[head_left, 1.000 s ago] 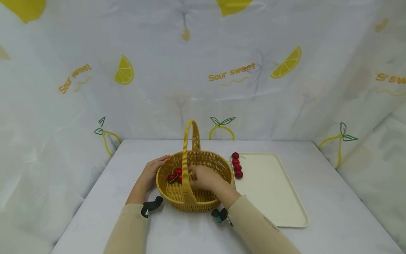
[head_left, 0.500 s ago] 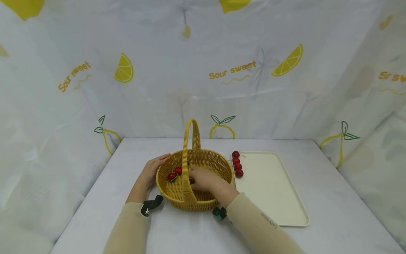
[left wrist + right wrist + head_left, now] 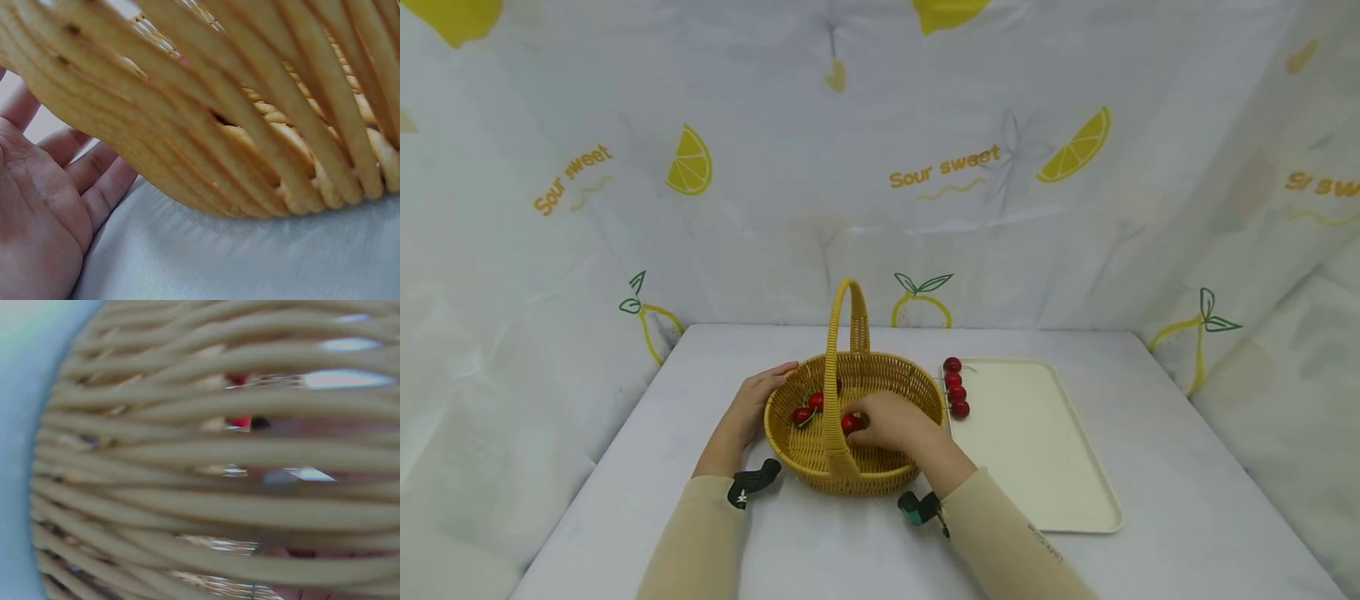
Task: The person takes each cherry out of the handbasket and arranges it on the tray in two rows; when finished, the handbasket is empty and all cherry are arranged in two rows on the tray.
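A yellow wicker basket with a tall arched handle stands mid-table in the head view. Against its left rim rests my left hand; the left wrist view has its fingers extended along the outer weave. Inside the basket, my right hand pinches a red cherry between thumb and fingers, just right of the handle. Left of the handle lie two more cherries, one nearer the wall and another cherry beside it. Blurred basket weave covers most of the right wrist view.
A cream rectangular tray lies right of the basket. Several cherries form a row along its upper left edge, stems sticking out. The white table meets a lemon-print cloth backdrop at the back.
One cherry left of the handle has gone from its place beside the others; a cherry now shows in my right hand's fingers. My left hand stays on the basket rim.
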Demonstrator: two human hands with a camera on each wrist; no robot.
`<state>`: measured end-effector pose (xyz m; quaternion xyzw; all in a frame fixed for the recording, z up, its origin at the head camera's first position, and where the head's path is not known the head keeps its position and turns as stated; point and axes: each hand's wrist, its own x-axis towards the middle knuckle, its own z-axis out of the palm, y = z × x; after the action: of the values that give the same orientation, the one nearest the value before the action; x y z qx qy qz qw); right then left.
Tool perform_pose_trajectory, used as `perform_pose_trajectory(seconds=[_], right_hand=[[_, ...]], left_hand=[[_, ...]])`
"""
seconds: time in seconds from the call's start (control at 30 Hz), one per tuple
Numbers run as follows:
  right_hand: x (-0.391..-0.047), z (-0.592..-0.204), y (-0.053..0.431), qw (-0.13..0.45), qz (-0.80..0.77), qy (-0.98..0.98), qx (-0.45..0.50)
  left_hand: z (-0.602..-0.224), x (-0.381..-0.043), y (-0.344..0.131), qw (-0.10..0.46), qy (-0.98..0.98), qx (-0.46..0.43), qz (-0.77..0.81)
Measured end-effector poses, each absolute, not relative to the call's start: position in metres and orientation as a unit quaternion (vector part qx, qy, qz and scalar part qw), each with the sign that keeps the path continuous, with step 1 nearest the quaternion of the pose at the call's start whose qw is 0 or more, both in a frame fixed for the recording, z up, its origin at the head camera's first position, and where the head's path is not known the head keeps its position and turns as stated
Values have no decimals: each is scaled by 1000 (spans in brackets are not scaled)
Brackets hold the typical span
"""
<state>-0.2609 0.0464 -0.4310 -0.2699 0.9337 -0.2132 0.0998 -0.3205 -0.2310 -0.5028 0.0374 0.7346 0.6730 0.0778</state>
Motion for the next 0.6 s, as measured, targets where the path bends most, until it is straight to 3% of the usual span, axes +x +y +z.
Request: perform_pose_trajectory(seconds=[0.23, 0.6], right_hand=[[-237, -410, 73, 39, -311, 912, -262], [-222, -395, 139, -18, -415, 901, -126]], left_hand=[[-503, -319, -233, 75, 743, 39, 664], [-506, -323, -235, 78, 737, 50, 670]])
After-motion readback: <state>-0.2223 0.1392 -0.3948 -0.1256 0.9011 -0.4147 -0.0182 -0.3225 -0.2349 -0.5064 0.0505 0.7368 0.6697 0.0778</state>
